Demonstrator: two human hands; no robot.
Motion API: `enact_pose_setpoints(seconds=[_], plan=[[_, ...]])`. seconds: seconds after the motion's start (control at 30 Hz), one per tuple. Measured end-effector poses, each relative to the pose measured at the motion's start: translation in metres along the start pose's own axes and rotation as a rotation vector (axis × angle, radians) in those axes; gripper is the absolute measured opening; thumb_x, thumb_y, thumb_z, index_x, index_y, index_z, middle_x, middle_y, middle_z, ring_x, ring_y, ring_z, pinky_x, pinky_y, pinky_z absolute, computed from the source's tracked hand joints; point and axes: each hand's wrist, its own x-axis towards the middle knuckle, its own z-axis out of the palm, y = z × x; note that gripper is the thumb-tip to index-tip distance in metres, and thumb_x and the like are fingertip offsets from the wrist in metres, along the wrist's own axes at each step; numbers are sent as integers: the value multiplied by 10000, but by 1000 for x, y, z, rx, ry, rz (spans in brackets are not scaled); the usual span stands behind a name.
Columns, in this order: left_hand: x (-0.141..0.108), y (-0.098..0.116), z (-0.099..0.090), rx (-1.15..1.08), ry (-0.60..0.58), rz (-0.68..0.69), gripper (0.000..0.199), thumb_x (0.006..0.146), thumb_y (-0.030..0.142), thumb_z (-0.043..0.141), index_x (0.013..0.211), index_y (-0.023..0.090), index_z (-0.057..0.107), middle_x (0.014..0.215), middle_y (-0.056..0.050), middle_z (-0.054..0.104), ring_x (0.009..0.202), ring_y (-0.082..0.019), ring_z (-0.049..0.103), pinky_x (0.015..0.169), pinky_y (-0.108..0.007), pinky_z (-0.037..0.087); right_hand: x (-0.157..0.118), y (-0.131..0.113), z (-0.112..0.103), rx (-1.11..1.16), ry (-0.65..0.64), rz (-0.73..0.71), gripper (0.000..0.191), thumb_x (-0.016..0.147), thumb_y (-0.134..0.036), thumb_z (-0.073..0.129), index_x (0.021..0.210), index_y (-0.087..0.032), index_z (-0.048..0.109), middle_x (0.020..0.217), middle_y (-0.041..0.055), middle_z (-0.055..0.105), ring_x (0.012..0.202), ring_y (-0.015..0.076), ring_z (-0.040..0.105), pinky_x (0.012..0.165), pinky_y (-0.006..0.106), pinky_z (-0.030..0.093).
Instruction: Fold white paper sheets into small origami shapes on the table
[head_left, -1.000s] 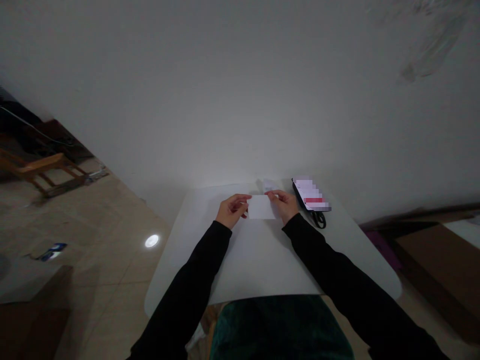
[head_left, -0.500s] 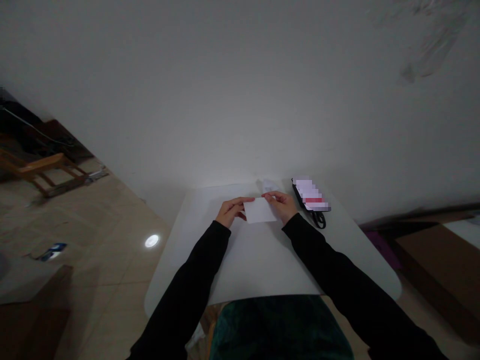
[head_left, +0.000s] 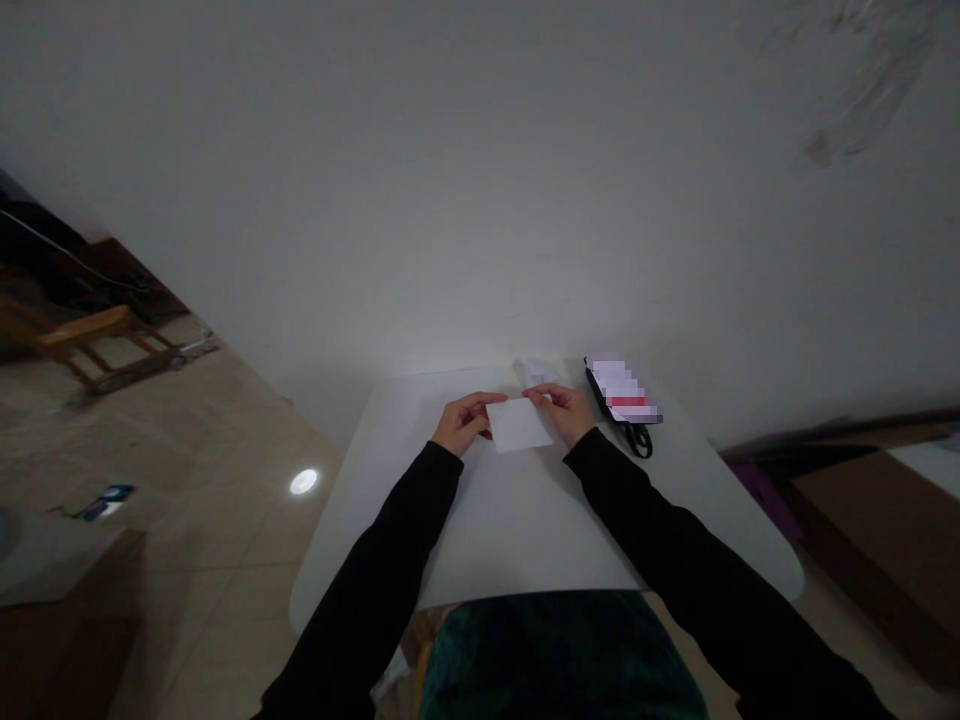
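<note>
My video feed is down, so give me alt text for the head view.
The left hand and right hand hold a small white paper between them over a white table; a phone lies beyond the right hand.

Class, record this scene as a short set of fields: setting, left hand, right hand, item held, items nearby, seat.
Setting: white table against a grey wall
Left hand: fingers at the left edge and upper left corner of the white card
Right hand: fingers at the card's upper right part
Item held: blank-looking white card or paper, slightly tilted
Items nearby: phone-like device with a black strap, right of the right hand; whitish scrap behind the card
Seat: cannot tell
</note>
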Motion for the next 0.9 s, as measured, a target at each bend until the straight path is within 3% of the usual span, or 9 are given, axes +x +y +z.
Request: enact_pose_setpoints(seconds=[0.1,0.23,0.4,0.53,0.63,0.7,0.77,0.83,0.9], plan=[[0,-3,1,41,-4,-15,390,651,208,560,1026,122,622,691,-7,623,542,-80,535,493,-188,449,-1,0,0,-27,-22,-46,306,620,-461,646,707,-172,693,633,19,655,532,131,535,486,239,378],[-1,-3,5,138,37,93,448,641,206,616,1084,155,580,949,-70,649,691,-114,590,513,-174,420,0,2,1,-52,-44,-99,285,645,-451,634,707,-178,686,670,31,670,577,147,560,532,258,412],[-2,-3,6,370,174,277,148,636,197,647,778,162,665,863,-61,639,743,-134,574,475,-167,368,-3,0,4,-173,-47,-162,336,753,-478,524,814,-179,665,731,51,661,678,180,592,626,306,464],[-1,-7,4,496,325,305,145,700,309,641,712,165,644,706,-17,600,633,-107,533,477,-183,379,-21,-20,-1,-380,233,-522,403,855,-392,378,1157,-175,533,1176,127,527,1092,244,485,854,400,423],[-2,-9,4,583,415,294,229,717,383,629,672,160,606,605,13,529,545,-91,473,479,-192,391,-43,-37,-6,-571,157,-752,428,846,-329,342,1233,-211,481,1278,109,438,1193,262,388,960,447,322],[-5,-6,6,627,431,288,229,723,389,624,771,165,613,615,21,526,514,-85,455,482,-199,393,-59,-42,-6,-717,-99,-829,498,819,-326,362,1305,-228,412,1311,89,423,1203,279,371,968,471,289],[-10,-1,11,651,432,277,341,734,369,618,1014,178,581,653,22,550,488,-86,451,483,-205,389,-73,-40,-4,-867,-256,-822,634,756,-389,488,1351,-219,354,1377,98,357,1227,322,319,953,493,281],[-18,7,18,651,417,265,567,757,333,598,1271,185,409,728,5,591,464,-88,451,486,-214,392,-84,-34,-4,-979,-252,-840,685,728,-371,568,1356,-207,352,1401,118,336,1230,335,316,928,484,286],[-27,16,29,637,392,286,687,793,294,556,1388,193,228,937,-55,626,485,-95,484,525,-230,419,-92,-29,-6,-1025,-170,-892,536,788,-229,544,1309,-255,421,1325,89,462,1209,286,378,916,444,287]])
